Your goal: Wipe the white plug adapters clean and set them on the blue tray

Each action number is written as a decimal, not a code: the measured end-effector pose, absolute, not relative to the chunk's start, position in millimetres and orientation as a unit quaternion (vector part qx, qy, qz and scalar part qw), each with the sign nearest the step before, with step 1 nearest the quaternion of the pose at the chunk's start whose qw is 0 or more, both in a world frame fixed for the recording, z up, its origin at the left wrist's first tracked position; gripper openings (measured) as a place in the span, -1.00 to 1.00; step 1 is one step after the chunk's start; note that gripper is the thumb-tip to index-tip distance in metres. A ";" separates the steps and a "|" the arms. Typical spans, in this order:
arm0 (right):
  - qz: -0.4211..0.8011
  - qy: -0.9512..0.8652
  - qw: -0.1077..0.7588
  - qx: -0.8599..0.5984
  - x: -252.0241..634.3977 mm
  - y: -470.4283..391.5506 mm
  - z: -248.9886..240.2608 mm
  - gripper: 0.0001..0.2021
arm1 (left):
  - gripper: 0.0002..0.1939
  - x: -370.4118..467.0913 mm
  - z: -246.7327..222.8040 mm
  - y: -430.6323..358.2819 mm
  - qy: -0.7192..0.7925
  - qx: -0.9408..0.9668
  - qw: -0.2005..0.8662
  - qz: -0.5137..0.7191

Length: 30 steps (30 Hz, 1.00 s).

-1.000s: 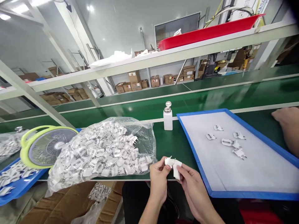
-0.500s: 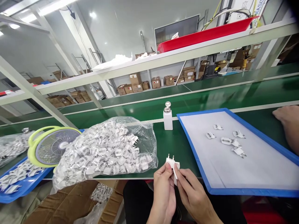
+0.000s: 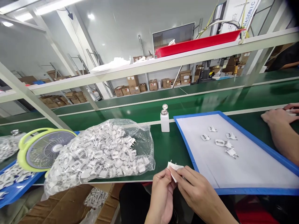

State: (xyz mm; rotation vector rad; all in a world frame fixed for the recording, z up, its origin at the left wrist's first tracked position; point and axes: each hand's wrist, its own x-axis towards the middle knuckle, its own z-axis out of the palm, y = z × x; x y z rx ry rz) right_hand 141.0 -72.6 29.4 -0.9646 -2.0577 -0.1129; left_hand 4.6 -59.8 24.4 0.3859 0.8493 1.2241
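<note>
Over the table's front edge, my left hand [image 3: 162, 189] is closed on a white two-pin plug [image 3: 171, 165], its pins pointing away from me. Pinched in my right hand [image 3: 197, 188] is a white cloth-like piece [image 3: 178, 167], which lies against the plug and hides part of it. To the left, a clear plastic bag [image 3: 100, 152] is full of similar white plugs. On the right, several loose plugs [image 3: 230, 151] lie on a white-lined tray with a blue rim [image 3: 252, 190].
A white pump bottle [image 3: 165, 121] stands between bag and tray. Left are a lime-green fan [image 3: 50, 149] and a blue tray of white parts [image 3: 21, 189]. A co-worker's hands [image 3: 277, 119] are at the far right. A shelf beam [image 3: 149, 68] crosses above; an open carton [image 3: 65, 205] sits below.
The white cloth-like piece has moved up and across the plug, covering more of it. The plug is tilted more. The view has shifted slightly right, and more of the co-worker's hands shows.
</note>
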 end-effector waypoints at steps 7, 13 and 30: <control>0.028 -0.623 0.524 -0.580 166.5 -98.2 25.7 -0.71 | -0.71 1.1 23.4 -59.2 0.284 0.058 0.833 0.471; 0.063 -0.689 0.522 -0.498 163.3 -107.0 29.3 -0.55 | -0.48 6.9 24.1 -59.6 0.225 0.029 0.885 0.407; 0.060 -0.577 0.543 -0.607 280.2 -102.4 27.0 -0.70 | -0.61 113.4 57.4 7.5 0.401 0.608 0.587 0.354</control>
